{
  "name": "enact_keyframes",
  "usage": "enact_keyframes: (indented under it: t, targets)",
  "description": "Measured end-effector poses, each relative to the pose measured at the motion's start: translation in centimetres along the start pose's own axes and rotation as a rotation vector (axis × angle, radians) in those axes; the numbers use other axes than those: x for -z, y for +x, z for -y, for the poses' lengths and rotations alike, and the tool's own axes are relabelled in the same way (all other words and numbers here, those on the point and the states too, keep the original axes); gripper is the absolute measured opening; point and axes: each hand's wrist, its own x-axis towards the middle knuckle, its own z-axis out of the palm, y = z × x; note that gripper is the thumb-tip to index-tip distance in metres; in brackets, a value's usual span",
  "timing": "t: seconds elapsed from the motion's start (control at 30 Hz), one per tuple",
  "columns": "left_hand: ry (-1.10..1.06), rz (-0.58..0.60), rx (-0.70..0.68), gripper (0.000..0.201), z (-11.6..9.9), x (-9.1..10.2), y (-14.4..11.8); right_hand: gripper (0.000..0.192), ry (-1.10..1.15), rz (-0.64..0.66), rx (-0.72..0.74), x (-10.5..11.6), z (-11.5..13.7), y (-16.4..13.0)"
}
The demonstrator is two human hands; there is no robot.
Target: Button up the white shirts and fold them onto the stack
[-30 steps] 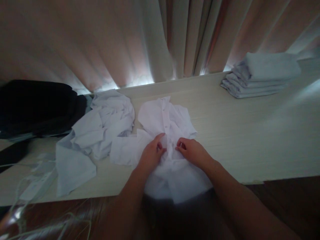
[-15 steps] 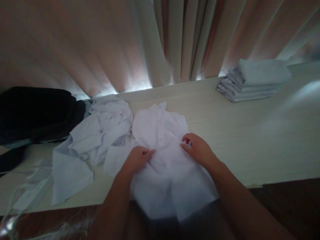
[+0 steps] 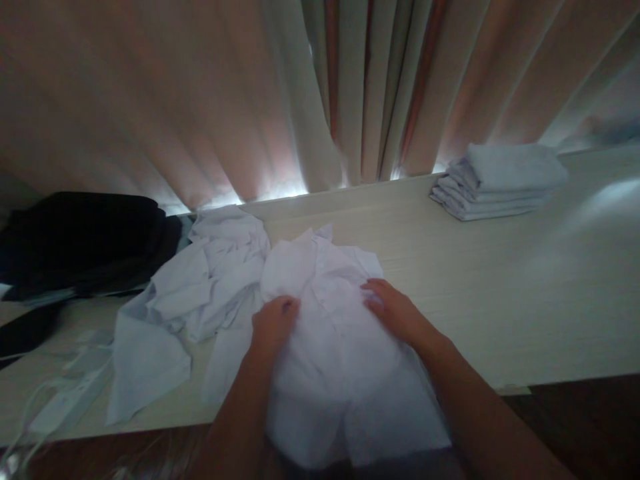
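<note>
A white button-up shirt (image 3: 340, 340) lies in front of me with its collar pointing away. Its lower part hangs over the near edge of the table. At the shirt's left side, my left hand (image 3: 274, 325) is closed on the cloth, thumb against fingers. My right hand (image 3: 397, 312) pinches the fabric at the right side, its fingertips partly sunk in the folds. Left of this shirt sits a crumpled heap of white clothing (image 3: 225, 267), with one loose piece reaching toward the front edge.
Folded white garments (image 3: 515, 170) are stacked at the back right of the pale tabletop (image 3: 500, 287). Dark folded clothes (image 3: 85, 240) are piled at the far left. Near them lie a white power strip (image 3: 70, 400) and its cords. Curtains (image 3: 200, 100) hang along the back.
My left hand has shifted a little left along the shirt, and the placket has become more creased. My right hand has closed onto the cloth. The whole view has tilted slightly upward.
</note>
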Motion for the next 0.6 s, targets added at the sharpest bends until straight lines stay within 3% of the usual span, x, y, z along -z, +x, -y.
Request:
enact_keyframes:
  t: [0.07, 0.1, 0.17, 0.23, 0.33, 0.4, 0.47, 0.53, 0.6]
  targets:
    - [0.026, -0.020, 0.052, 0.034, 0.2, 0.2, 0.1, 0.041, 0.013, -0.181, -0.139, 0.4, -0.8, 0.4]
    - [0.026, -0.055, 0.055, 0.033, 0.2, 0.2, 0.2, 0.042, 0.006, -0.206, -0.224, 0.5, -1.1, 0.5]
    - [0.014, -0.166, 0.018, 0.032, -0.1, -0.3, 0.2, 0.039, 0.009, -0.117, -0.367, 0.3, -1.3, 0.5]
    - [-0.021, -0.316, -0.101, 0.030, -0.9, -1.1, 0.1, 0.028, 0.076, 0.014, -0.406, -0.1, -1.1, 0.4]
    - [-0.150, -0.439, -0.445, 0.028, -3.3, -2.2, -1.0, 0.020, 0.198, 0.062, -0.363, -0.3, 0.0, 0.6]
    - [-0.208, -0.312, -0.691, 0.032, -5.0, -2.7, -2.1, 0.023, 0.296, -0.023, -0.337, 0.2, 0.9, 0.8]
    - [-0.189, -0.061, -0.843, 0.036, -6.4, -3.2, -3.2, 0.026, 0.489, -0.271, -0.322, 1.1, 1.6, 0.8]
    - [-0.151, 0.127, -0.844, 0.040, -7.2, -3.6, -3.8, 0.026, 0.688, -0.600, -0.262, 1.9, 2.3, 0.6]
    - [-0.167, 0.181, -0.743, 0.037, -7.3, -4.0, -3.7, 0.020, 0.758, -0.816, -0.098, 2.3, 3.0, 0.3]
